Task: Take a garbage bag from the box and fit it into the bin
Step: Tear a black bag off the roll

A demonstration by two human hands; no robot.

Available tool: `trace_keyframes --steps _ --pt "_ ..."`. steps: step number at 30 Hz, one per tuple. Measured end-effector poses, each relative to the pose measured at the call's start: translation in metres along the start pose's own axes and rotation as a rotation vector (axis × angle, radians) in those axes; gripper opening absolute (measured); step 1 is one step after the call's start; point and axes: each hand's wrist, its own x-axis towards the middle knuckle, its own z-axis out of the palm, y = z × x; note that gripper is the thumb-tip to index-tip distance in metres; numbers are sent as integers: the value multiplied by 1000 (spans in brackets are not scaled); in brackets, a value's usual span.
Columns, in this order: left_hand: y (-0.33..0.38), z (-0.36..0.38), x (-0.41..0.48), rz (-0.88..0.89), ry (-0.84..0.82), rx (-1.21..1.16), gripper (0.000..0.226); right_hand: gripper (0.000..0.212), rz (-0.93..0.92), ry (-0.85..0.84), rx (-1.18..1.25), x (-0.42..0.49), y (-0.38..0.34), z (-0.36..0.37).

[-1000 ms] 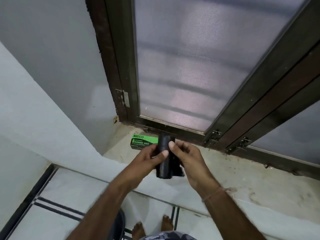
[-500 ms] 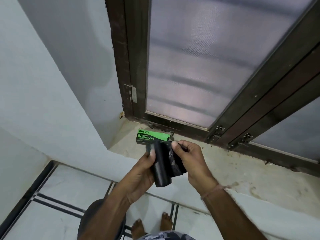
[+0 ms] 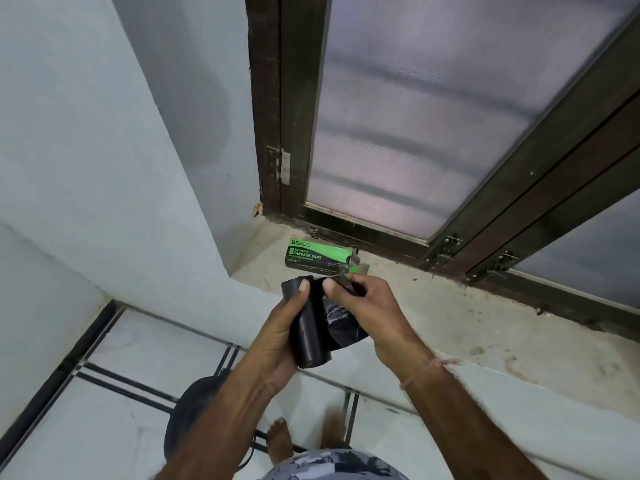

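A black roll of garbage bags (image 3: 308,336) stands nearly upright in my left hand (image 3: 282,332), thumb pressed on its top. My right hand (image 3: 372,306) pinches the loose end of the outer bag (image 3: 341,323), which is peeled partly off the roll and crumpled. The green and black garbage bag box (image 3: 317,255) lies on the stone ledge just beyond my hands, its right end flap open. A dark round bin (image 3: 194,414) stands on the floor below my left forearm, mostly hidden by the arm.
The stone ledge (image 3: 467,327) runs along a dark-framed window (image 3: 398,116) with frosted glass. A pale wall (image 3: 86,150) closes the left side. My bare feet (image 3: 280,441) stand on white floor tiles with black lines beside the bin.
The roll has come down and toward me, away from the box. My right hand has drawn more of the outer bag off the roll. The view tilted, revealing more of the bin.
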Motion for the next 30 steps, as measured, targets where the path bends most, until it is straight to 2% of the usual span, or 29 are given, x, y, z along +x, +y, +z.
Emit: trace_keyframes --steps 2,8,12,16,18,20,30 --pt "1 0 -2 -7 12 1 62 17 4 57 -46 0 3 2" --pt "-2 -11 -2 -21 63 -28 45 21 64 174 32 -1 3 -8" --pt "-5 -12 -3 -33 75 -31 46 29 43 189 106 1 -1 -8" --pt "-5 -9 -7 -32 29 -18 44 38 50 8 70 -7 -3 -8" --pt "-5 -10 -8 -26 11 -14 41 31 11 -76 -14 -11 -2 -6" --pt "-5 -12 -9 -21 3 -16 42 22 -20 -52 -58 -11 -1 -3" --pt "-8 -23 -6 2 47 -48 62 17 -2 113 -48 -6 0 -2"
